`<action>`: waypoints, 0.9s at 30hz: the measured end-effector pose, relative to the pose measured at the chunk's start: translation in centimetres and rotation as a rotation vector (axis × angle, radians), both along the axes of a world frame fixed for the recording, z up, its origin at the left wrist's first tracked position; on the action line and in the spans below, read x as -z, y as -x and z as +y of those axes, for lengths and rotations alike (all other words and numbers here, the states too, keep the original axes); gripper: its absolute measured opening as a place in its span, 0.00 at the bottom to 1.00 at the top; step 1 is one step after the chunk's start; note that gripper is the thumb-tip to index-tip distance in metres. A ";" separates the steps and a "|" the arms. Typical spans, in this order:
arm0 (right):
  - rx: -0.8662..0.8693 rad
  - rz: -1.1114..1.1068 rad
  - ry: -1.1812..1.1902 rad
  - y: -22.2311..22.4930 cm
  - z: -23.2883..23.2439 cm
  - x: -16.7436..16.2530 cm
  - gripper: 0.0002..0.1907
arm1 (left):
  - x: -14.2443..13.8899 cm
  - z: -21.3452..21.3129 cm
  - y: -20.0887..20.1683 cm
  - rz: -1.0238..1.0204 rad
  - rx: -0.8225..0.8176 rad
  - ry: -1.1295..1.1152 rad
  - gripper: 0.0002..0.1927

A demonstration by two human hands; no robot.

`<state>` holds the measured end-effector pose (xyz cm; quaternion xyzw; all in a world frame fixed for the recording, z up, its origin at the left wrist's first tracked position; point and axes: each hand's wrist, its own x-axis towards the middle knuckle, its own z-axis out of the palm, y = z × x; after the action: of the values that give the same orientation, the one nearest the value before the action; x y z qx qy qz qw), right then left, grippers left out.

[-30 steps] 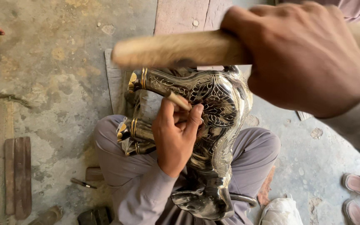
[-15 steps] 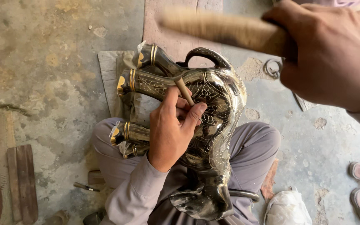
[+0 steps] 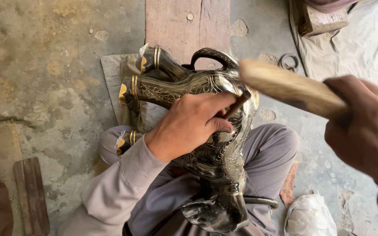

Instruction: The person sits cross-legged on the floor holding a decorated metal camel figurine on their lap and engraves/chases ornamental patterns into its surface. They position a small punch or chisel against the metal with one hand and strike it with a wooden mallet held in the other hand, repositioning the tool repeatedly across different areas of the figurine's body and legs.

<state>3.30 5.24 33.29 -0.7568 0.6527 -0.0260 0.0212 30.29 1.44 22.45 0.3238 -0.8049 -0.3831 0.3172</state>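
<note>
Engraving a brass animal figure across your lap

Head view: your left hand (image 3: pixel 189 124) pinches a small chisel (image 3: pixel 237 106) tip-down on the figure (image 3: pixel 215 131), which lies across your crossed legs, its feet toward the far left, so the body stays braced. Your right hand (image 3: pixel 368 131), closed round a wooden mallet (image 3: pixel 289 87), is raised at right above the chisel head. A wooden plank (image 3: pixel 184 24) lies beyond on the concrete floor (image 3: pixel 57 57).

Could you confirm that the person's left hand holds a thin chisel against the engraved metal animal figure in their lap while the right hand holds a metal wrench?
Not quite: in the head view the right hand grips a wooden mallet, not a wrench. The left hand does hold the thin chisel against the engraved metal figure in the lap.
</note>
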 end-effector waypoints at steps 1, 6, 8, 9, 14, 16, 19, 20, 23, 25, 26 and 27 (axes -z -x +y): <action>0.067 -0.137 0.016 0.1 1.0 0.7 0.22 | -0.1 -0.3 -0.1 0.024 0.038 0.020 0.24; 0.096 0.128 0.064 0.3 3.3 3.5 0.23 | -0.6 -1.7 -0.2 -0.107 0.143 0.043 0.21; 0.060 0.227 0.113 0.5 3.4 4.2 0.26 | -0.8 -2.0 -0.1 -0.079 0.162 0.064 0.22; 0.109 0.104 0.092 0.7 3.5 4.5 0.25 | -0.9 -2.1 -0.1 -0.072 0.174 0.083 0.22; 0.287 -0.762 0.086 1.6 4.8 5.5 0.23 | -1.5 -2.3 0.0 -0.083 0.243 0.079 0.21; 0.056 -0.303 0.295 2.0 4.9 6.0 0.19 | -1.6 -2.0 -0.2 -0.098 0.248 0.004 0.21; 0.088 -0.415 0.235 2.2 4.3 6.4 0.17 | -1.4 -1.7 -0.3 -0.085 0.179 0.040 0.21; 0.103 -0.458 0.198 2.1 3.8 6.2 0.16 | -1.4 -1.7 -0.4 -0.076 0.140 0.074 0.22; 0.058 -0.343 0.156 1.4 2.2 4.9 0.17 | -0.9 -1.3 -0.7 -0.086 0.122 0.014 0.22; 0.036 -0.213 0.090 0.6 1.1 3.3 0.21 | -0.5 -0.9 -1.0 -0.023 0.061 -0.022 0.21; 0.031 -0.156 0.047 0.1 0.4 2.7 0.23 | -0.4 -0.6 -1.1 0.008 0.027 -0.036 0.21; 0.017 -0.254 0.043 -0.5 -0.4 2.2 0.22 | -0.2 -0.3 -1.3 0.021 -0.013 -0.038 0.20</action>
<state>3.80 4.84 31.09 -0.7420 0.6506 -0.1361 0.0872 31.61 1.10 22.65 0.3309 -0.7920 -0.3996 0.3218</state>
